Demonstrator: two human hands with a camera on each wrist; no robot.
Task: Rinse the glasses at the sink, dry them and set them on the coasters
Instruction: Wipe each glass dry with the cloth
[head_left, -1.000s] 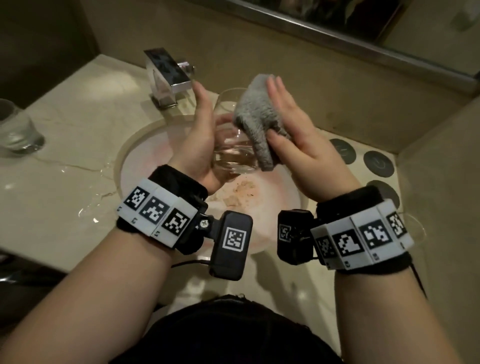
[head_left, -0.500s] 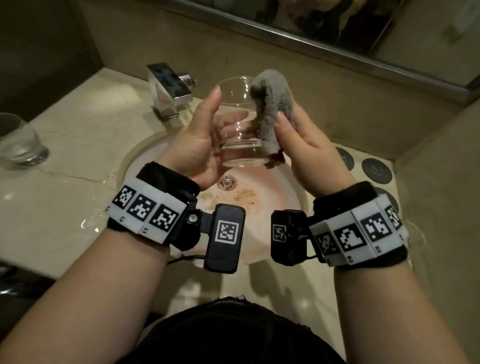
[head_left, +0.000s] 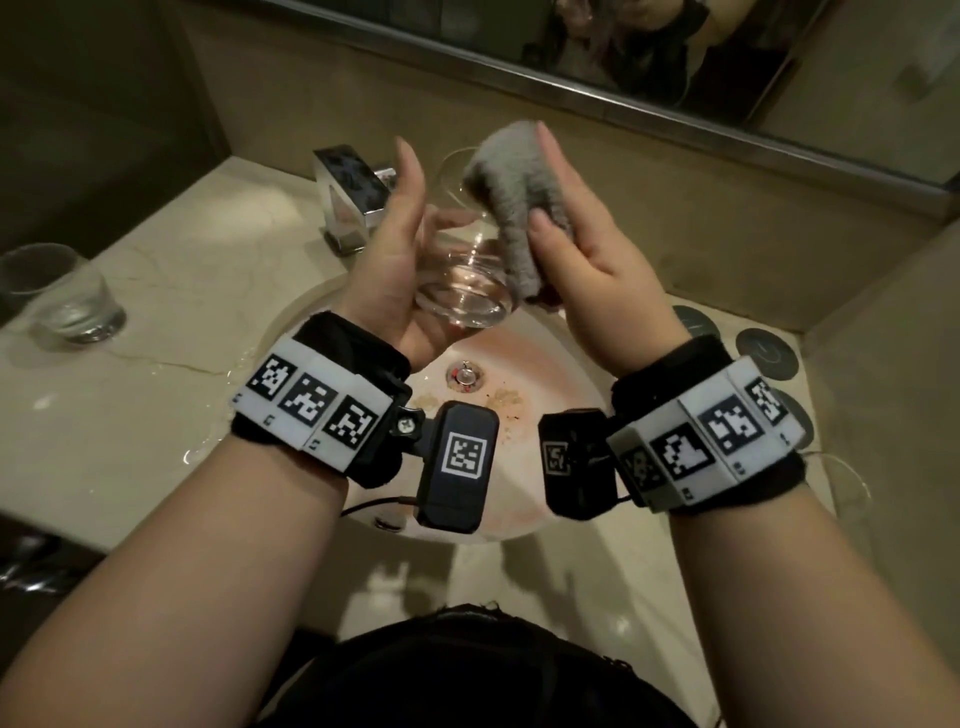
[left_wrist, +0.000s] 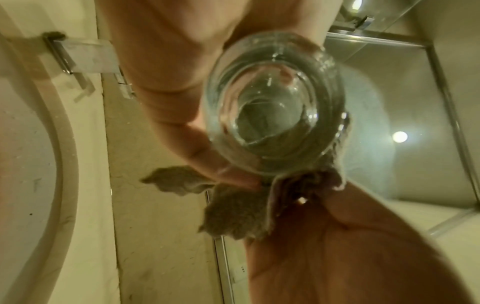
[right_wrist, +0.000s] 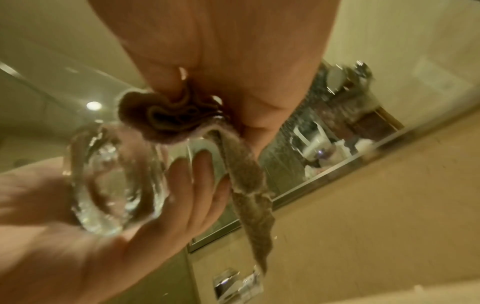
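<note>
My left hand (head_left: 421, 208) holds a clear tumbler (head_left: 462, 275) tilted over the sink basin (head_left: 566, 374), thumb up along its near side and fingers behind it. My right hand (head_left: 545, 182) pinches a grey cloth (head_left: 511, 208) that is draped over the tumbler's rim, thumb on the outside. In the left wrist view, cloth shows through the glass base (left_wrist: 272, 115). The right wrist view has the bunched cloth (right_wrist: 166, 119) above the tumbler (right_wrist: 114, 185). Dark round coasters (head_left: 766, 353) lie on the counter at the right.
A second glass (head_left: 62, 296) stands on the marble counter at far left. The chrome tap (head_left: 353, 197) is behind my left hand. Water is pooled on the counter (head_left: 208, 452) beside the basin. Another faint clear glass (head_left: 841, 483) stands by my right wrist. The wall and mirror are close behind.
The tumbler has turned in my left hand, and the cloth has shifted around its rim. My right fingers are straighter than half a second ago.
</note>
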